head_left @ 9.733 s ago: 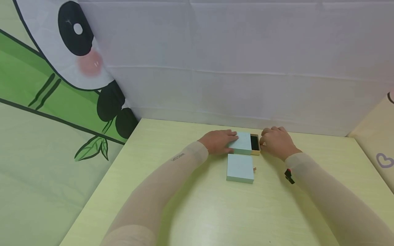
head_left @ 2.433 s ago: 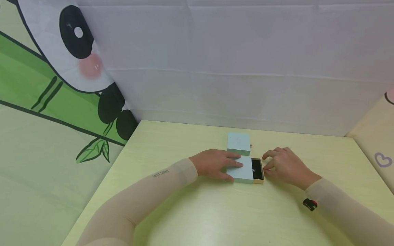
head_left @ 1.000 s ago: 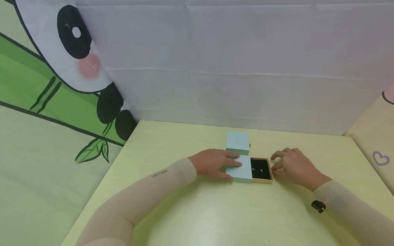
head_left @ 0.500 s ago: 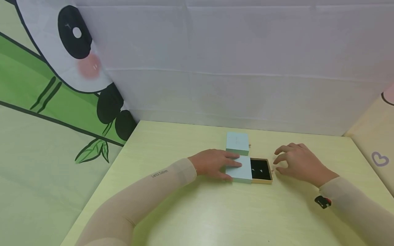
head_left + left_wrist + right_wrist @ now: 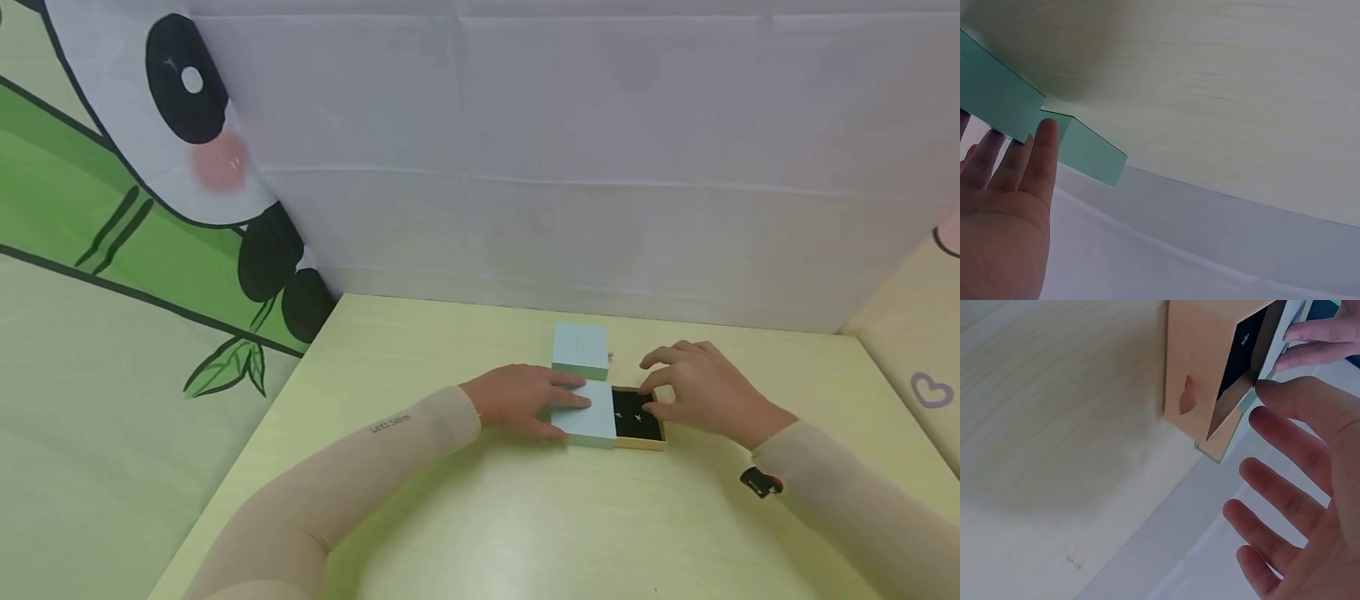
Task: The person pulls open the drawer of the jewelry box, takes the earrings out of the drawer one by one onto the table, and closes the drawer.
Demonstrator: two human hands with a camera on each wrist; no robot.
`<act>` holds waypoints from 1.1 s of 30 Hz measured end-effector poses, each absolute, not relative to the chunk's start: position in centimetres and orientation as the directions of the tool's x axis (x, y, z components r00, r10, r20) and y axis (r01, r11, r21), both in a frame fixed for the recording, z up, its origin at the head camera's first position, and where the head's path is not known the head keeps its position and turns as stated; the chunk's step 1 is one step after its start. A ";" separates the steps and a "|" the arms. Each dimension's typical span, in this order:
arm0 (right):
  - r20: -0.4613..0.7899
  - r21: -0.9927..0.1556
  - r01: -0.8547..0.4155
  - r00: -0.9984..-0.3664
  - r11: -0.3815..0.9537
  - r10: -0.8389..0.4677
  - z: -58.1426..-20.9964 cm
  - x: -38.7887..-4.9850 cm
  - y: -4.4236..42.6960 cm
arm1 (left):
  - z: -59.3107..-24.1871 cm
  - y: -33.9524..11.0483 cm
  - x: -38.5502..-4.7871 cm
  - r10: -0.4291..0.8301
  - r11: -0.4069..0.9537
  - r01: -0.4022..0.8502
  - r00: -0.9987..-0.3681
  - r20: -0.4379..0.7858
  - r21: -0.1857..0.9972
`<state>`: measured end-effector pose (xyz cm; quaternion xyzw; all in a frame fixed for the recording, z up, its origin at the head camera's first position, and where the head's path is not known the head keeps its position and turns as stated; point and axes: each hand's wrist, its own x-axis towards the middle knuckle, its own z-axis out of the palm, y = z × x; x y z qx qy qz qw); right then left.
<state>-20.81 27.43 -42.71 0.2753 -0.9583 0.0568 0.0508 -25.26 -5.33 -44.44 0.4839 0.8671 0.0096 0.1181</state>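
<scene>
My left hand rests on the pale blue sleeve of the nearer drawer box, fingers straight. Out of its right side sticks the kraft-brown drawer, with a black insert bearing two small silver star-shaped pieces. Above the drawer's right part hovers my right hand, thumb and fingers loosely bent and apart, with nothing between them. In the right wrist view, the drawer front carries a small ribbon tab. The left wrist view shows my left fingers against the sleeve.
A second pale blue box, closed, stands just behind the first, its tab pointing right. Both lie on a light wooden table. A pale cloth wall rises at the back edge.
The far box's drawer, partly out at first, is now in. The nearer box's drawer has slid out rightward. My right hand has released its tab and moved left over the insert.
</scene>
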 end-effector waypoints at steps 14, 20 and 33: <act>0.122 -0.097 -0.572 -0.819 0.814 -0.561 -43.9 -21.0 25.1 | -44.2 -5.2 -25.2 0.847 0.521 0.845 -0.495 -0.193 0.118; 0.103 -0.091 -0.581 -0.813 0.809 -0.573 -44.5 -21.2 24.7 | -44.4 -5.2 -25.2 0.846 0.522 0.845 -0.497 -0.192 0.117; 0.078 -0.096 -0.586 -0.810 0.804 -0.581 -45.3 -21.6 24.2 | -44.3 -5.2 -25.2 0.845 0.523 0.844 -0.497 -0.199 0.114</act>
